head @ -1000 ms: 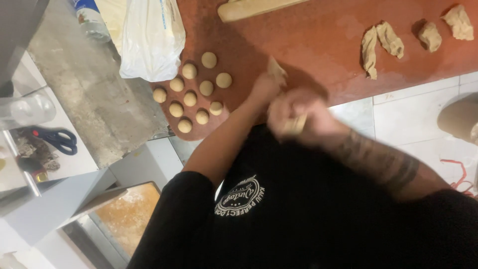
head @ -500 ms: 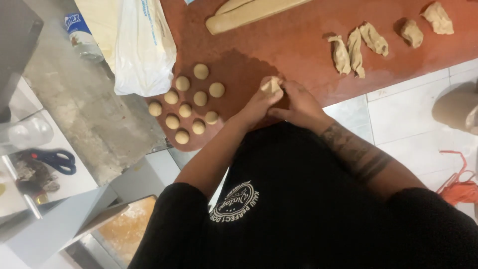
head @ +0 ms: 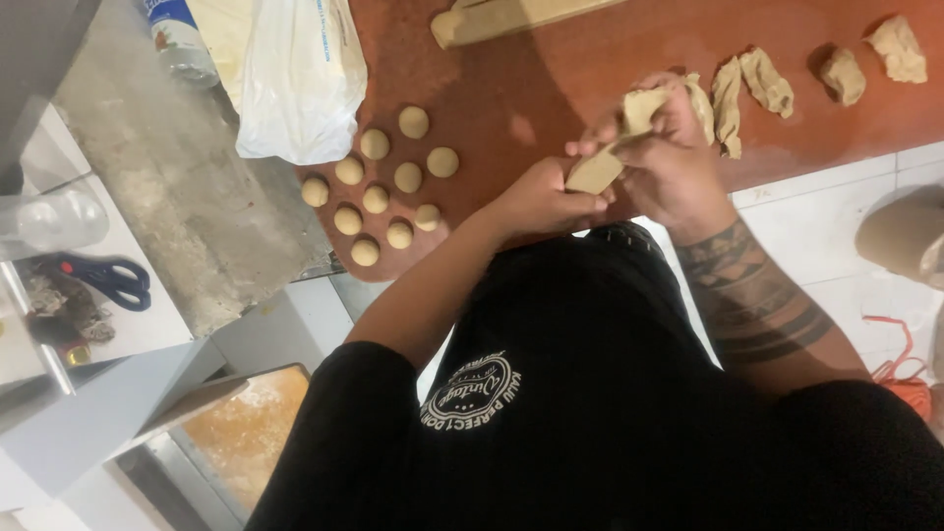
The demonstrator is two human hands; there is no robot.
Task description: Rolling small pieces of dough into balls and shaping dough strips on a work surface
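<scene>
Tan dough strip [head: 619,138] is stretched between both hands above the reddish-brown table [head: 551,69]. Left hand [head: 546,202] pinches its lower end with curled fingers; right hand [head: 674,162] grips the upper part. Ten small dough balls [head: 379,187] sit nearby, beside a white plastic bag [head: 295,79]. Torn dough pieces [head: 767,84] lie further right.
</scene>
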